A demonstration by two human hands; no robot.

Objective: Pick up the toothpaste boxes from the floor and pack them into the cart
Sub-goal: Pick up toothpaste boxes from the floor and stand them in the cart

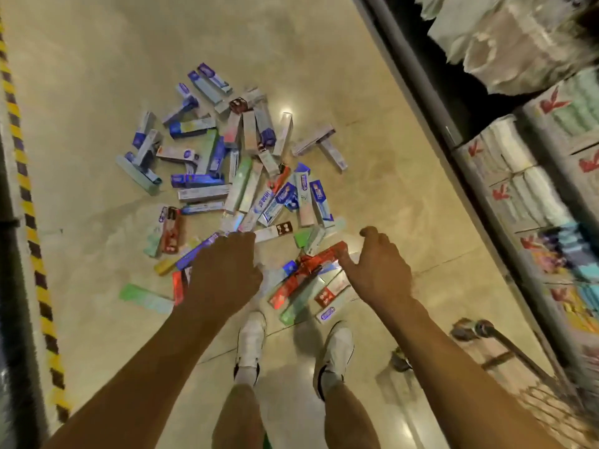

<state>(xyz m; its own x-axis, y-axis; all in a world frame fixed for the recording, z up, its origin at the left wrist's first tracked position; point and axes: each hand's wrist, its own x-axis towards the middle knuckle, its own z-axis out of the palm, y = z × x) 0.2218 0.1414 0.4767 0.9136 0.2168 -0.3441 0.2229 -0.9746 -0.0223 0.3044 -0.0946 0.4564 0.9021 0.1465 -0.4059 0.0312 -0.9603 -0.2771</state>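
Observation:
Several toothpaste boxes (246, 176) in blue, white, red and green lie scattered in a loose heap on the glossy beige floor (81, 108). My left hand (223, 270) reaches down over the near edge of the heap, fingers curled loosely, holding nothing that I can see. My right hand (376, 267) hovers above the red boxes (308, 273) at the near right, fingers relaxed and thumb spread, also holding nothing. The metal cart (505, 348) shows only partly at the lower right, its frame and wheels blurred.
Store shelves (518, 163) stacked with packaged goods run along the right. A yellow-and-black hazard stripe (29, 222) runs along the left edge of the floor. My two feet in white shoes (252, 338) stand just behind the heap.

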